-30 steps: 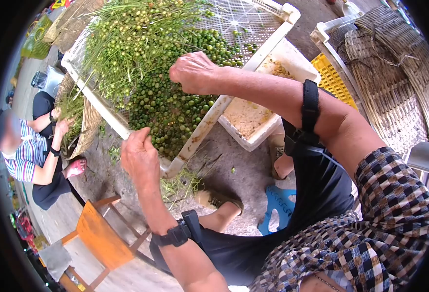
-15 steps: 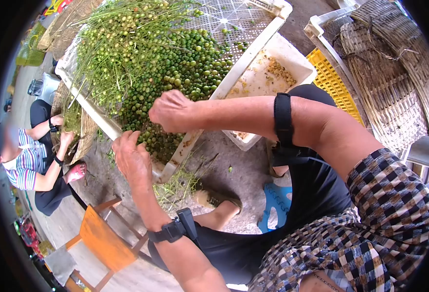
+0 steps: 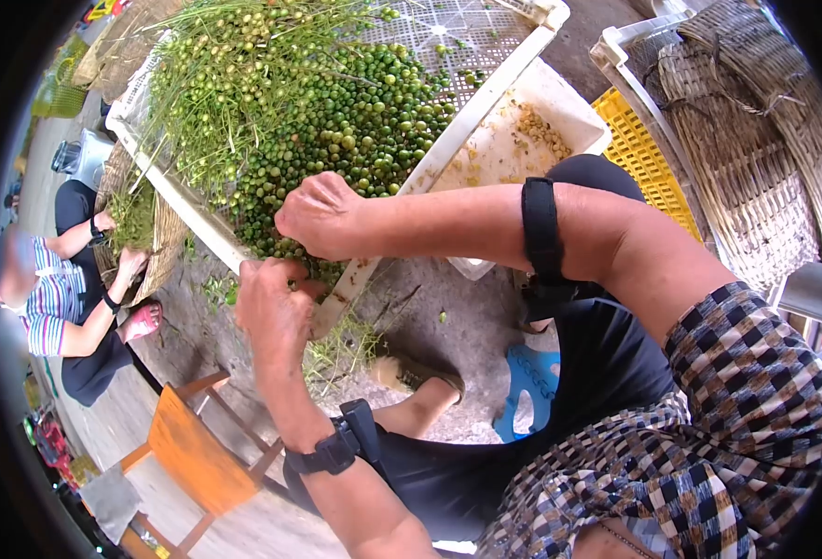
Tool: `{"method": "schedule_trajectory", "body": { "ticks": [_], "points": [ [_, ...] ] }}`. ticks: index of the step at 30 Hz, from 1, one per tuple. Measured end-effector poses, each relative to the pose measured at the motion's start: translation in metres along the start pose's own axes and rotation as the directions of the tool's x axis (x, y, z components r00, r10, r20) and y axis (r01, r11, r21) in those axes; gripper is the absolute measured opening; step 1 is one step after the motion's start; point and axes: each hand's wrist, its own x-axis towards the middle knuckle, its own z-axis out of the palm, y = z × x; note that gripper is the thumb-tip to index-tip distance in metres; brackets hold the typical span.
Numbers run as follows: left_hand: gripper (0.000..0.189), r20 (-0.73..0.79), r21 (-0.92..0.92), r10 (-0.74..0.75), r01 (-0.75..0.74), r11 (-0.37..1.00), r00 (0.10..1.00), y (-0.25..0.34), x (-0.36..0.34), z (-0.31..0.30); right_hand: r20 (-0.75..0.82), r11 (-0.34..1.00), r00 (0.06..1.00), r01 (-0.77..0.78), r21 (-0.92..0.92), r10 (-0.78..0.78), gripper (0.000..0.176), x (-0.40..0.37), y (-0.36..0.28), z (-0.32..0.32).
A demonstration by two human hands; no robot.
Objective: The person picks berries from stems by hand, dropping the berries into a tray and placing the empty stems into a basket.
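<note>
A white plastic crate [image 3: 178,197] holds many small round green fruits [image 3: 364,130], with a heap of thin green stems bearing fruits [image 3: 234,84] on its left side. Over the crate's near end is my right hand [image 3: 322,216], closed, with its fingertips hidden beneath it. My left hand [image 3: 279,303] is at the crate's near corner, just below the right one, its fingers curled together. Whatever either hand grips is too small or hidden to name. Black straps circle both arms.
Beside the crate is a white tub [image 3: 500,149] with yellowish bits. A yellow basket [image 3: 639,154] and woven baskets [image 3: 719,158] stand right. A co-worker [image 3: 75,298] sits left, handling green stems. An orange stool [image 3: 197,452], loose stems [image 3: 341,354] and a blue plastic object [image 3: 527,391] are lower.
My left hand has moved slightly right and down, its fingers now more curled. My right hand has shifted a little left. The co-worker's hands have moved slightly.
</note>
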Motion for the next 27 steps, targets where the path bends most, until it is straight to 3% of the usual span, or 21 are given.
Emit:
{"method": "schedule_trajectory", "body": {
  "ticks": [2, 4, 10, 14, 17, 19, 21, 23, 25, 26, 27],
  "points": [
    [0.012, 0.014, 0.039, -0.032, 0.032, 0.999, 0.999, 0.002, 0.0, 0.004, 0.027, 1.0, 1.0, -0.015, -0.004, 0.015, 0.011, 0.0, 0.003, -0.001],
    [0.013, 0.03, 0.16, 0.053, -0.057, 0.985, 0.998, 0.009, 0.003, 0.005, -0.018, 0.999, 0.999, 0.051, -0.011, -0.051, 0.01, -0.002, 0.007, -0.004],
    [0.011, 0.027, 0.143, 0.131, -0.133, 0.981, 0.991, 0.007, 0.007, 0.015, -0.006, 0.989, 0.99, 0.14, -0.053, -0.141, 0.01, 0.0, 0.019, -0.006],
    [0.012, 0.011, 0.151, 0.153, -0.153, 0.977, 0.988, 0.002, 0.008, 0.019, 0.058, 0.996, 0.996, 0.069, -0.048, -0.066, 0.01, -0.003, 0.029, -0.023],
    [0.012, -0.068, 0.079, 0.11, -0.105, 0.991, 0.992, -0.006, 0.009, 0.025, 0.022, 0.997, 0.997, 0.073, 0.03, -0.074, 0.015, -0.002, 0.04, -0.025],
    [0.013, -0.043, -0.125, 0.084, -0.088, 0.988, 0.996, -0.005, 0.011, 0.02, 0.008, 0.995, 0.998, 0.06, 0.078, -0.061, 0.016, 0.006, 0.05, -0.015],
    [0.013, -0.013, -0.043, 0.11, -0.111, 0.993, 0.994, 0.006, 0.007, 0.01, 0.024, 0.986, 0.999, 0.035, 0.164, -0.039, 0.017, 0.005, 0.051, -0.023],
    [0.012, 0.02, 0.042, 0.129, -0.129, 0.991, 0.991, 0.007, 0.006, 0.009, 0.057, 0.991, 0.998, 0.018, 0.136, -0.026, 0.015, 0.011, 0.052, -0.019],
    [0.011, -0.161, -0.06, 0.116, -0.127, 0.99, 0.98, 0.002, 0.011, 0.016, 0.094, 0.994, 0.996, -0.004, 0.107, -0.006, 0.014, 0.014, 0.051, -0.02],
    [0.011, -0.157, -0.064, 0.12, -0.132, 0.989, 0.98, -0.001, 0.013, 0.018, 0.08, 0.983, 0.996, 0.029, 0.179, -0.044, 0.013, 0.013, 0.051, -0.019],
    [0.012, -0.249, -0.316, 0.039, -0.12, 0.941, 0.968, 0.0, 0.015, 0.014, 0.063, 0.966, 0.995, 0.063, 0.25, -0.081, 0.012, 0.012, 0.05, -0.018]
  ]
}}
